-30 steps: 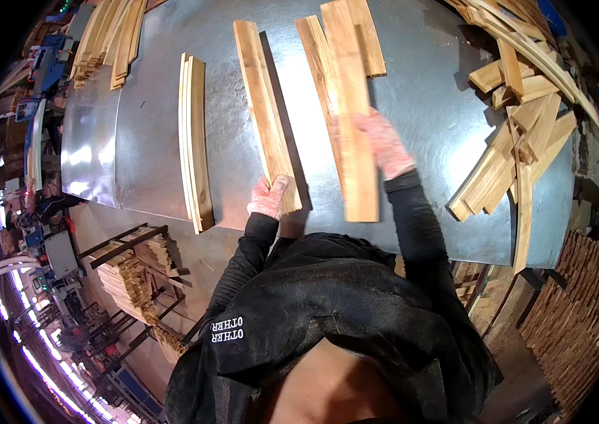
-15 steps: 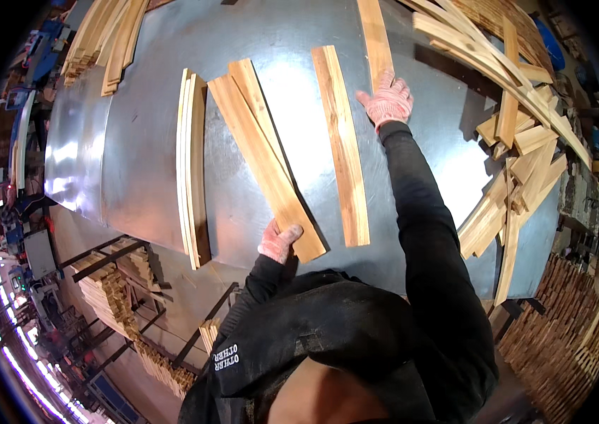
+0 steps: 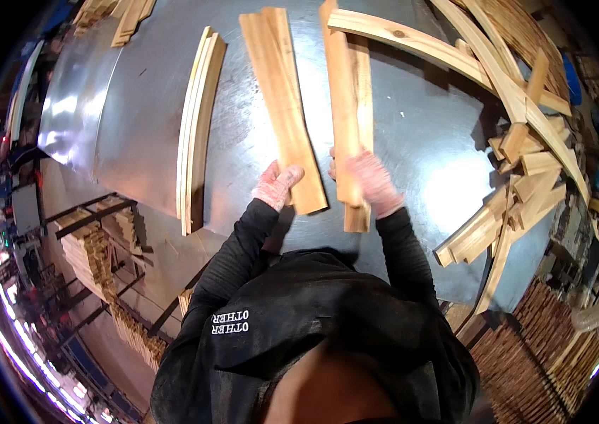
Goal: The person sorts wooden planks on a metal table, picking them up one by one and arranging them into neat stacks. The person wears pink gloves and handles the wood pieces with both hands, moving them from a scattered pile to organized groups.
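My left hand [image 3: 276, 185], in a pinkish work glove, grips the near end of a light wooden board [image 3: 287, 134], thumb on top. A second board [image 3: 278, 28] lies partly beneath it. My right hand [image 3: 376, 185], also gloved and slightly blurred, is wrapped round the near end of another wooden board [image 3: 344, 113]. That board lies over a further wooden board [image 3: 363, 92], whose near end sticks out below. To the left, several narrow boards [image 3: 197, 134] stand side by side on the grey metal table [image 3: 137, 106].
A long knotted strip [image 3: 412, 39] reaches across the back toward a jumbled heap of short offcuts [image 3: 525, 177] at right. More boards [image 3: 130, 21] lie at the far left. Stacked timber [image 3: 87, 254] stands below the table on the left, with more stacks [image 3: 525, 353] at lower right.
My right hand has drawn a board from the far side toward me, onto the board beside it. My left hand still grips its board, now turned more upright.
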A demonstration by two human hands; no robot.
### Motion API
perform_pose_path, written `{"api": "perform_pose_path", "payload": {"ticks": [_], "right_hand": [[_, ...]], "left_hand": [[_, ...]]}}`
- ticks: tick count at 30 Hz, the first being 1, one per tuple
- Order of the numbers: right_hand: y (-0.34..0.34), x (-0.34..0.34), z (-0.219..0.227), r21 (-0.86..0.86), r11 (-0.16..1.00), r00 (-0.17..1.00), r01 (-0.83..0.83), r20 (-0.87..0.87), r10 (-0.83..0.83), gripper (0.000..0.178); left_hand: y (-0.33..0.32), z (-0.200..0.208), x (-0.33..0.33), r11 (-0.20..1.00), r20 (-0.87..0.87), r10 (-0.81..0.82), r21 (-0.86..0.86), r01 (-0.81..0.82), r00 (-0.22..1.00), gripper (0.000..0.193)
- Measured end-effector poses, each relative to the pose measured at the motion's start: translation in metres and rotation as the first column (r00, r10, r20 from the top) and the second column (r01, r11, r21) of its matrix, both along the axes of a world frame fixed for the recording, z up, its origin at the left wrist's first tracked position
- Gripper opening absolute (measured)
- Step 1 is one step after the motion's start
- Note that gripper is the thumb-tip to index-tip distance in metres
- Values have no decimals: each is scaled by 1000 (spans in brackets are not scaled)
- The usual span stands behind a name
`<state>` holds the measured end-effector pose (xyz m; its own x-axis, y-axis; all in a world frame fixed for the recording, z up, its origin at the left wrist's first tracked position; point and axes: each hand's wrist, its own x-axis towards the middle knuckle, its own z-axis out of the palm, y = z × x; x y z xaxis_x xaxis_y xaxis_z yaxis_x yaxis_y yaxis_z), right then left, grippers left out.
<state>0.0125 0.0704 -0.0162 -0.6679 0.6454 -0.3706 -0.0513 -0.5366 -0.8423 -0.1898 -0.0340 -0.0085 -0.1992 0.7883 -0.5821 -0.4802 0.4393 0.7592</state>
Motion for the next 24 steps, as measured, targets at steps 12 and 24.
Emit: {"api": "perform_pose_path", "payload": {"ticks": [12,24], "right_hand": [[238,25,50,420,164,224,-892,728,-648,109],[202,74,28,552,808,360,-204,810,-462,78]], "left_hand": [[-8,34,-3,998,-95,4,-57,-9,995,47],[-8,142,-247,868,-907,-420,-408,-283,21,66]]}}
